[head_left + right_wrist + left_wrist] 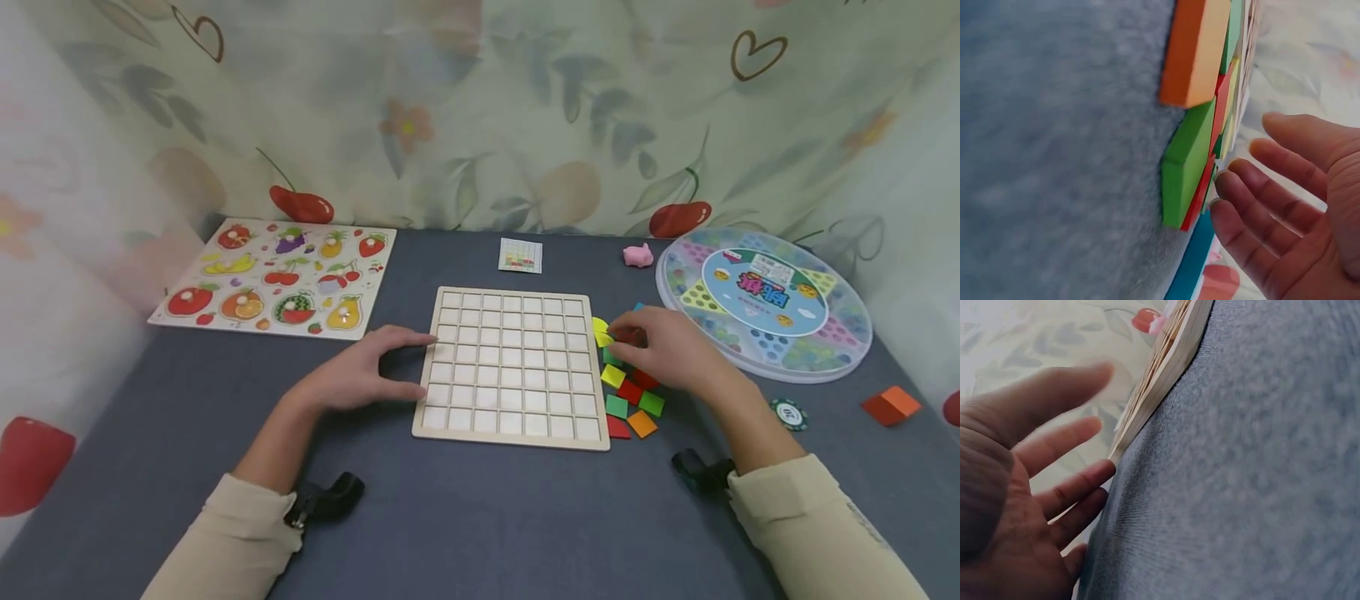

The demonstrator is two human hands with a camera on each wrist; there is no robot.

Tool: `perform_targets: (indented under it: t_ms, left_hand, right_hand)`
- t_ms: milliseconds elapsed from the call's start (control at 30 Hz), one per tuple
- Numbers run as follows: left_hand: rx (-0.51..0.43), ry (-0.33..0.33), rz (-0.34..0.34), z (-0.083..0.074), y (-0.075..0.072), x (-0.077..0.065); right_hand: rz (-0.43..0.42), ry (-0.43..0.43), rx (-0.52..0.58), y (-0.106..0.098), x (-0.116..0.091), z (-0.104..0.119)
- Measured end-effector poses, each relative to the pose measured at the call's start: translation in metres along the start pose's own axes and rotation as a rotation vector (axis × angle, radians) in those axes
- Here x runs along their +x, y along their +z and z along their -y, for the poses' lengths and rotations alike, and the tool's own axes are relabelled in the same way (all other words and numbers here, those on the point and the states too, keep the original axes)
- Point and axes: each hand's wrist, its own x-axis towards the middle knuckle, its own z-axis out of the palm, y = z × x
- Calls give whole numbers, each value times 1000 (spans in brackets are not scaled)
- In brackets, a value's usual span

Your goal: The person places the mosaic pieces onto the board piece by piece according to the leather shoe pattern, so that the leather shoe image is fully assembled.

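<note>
A pale wooden board (513, 367) with a grid of square cells lies flat on the dark cloth. My left hand (356, 371) is at its left edge, thumb and fingers spread apart; the left wrist view shows fingertips beside the board's side (1169, 372). Along the right edge lies a loose cluster of coloured square tiles, among them a yellow tile (613, 377), an orange tile (642, 424) and a green tile (1190, 156). Over the cluster's far part is my right hand (667, 346), fingers loosely bent, nothing visible between them. It hides some tiles.
At the back left lies a fruit puzzle board (258, 283). A small printed card (520, 256) and a pink pig figure (638, 256) sit behind the grid. Rightward are a round game box (765, 292), a poker chip (789, 414) and an orange block (891, 406).
</note>
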Motion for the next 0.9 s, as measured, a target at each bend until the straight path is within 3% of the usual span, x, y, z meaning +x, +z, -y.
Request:
perform_targets:
  t_ms: [367, 667, 900]
  left_hand:
    - [87, 31, -4, -1, 4, -1]
    - [99, 34, 2, -4, 3, 3]
    - [93, 30, -7, -3, 7, 1]
  right_hand:
    - [85, 16, -34, 2, 26, 8]
    - [92, 82, 7, 2, 29, 5]
    - [97, 82, 64, 3, 29, 7]
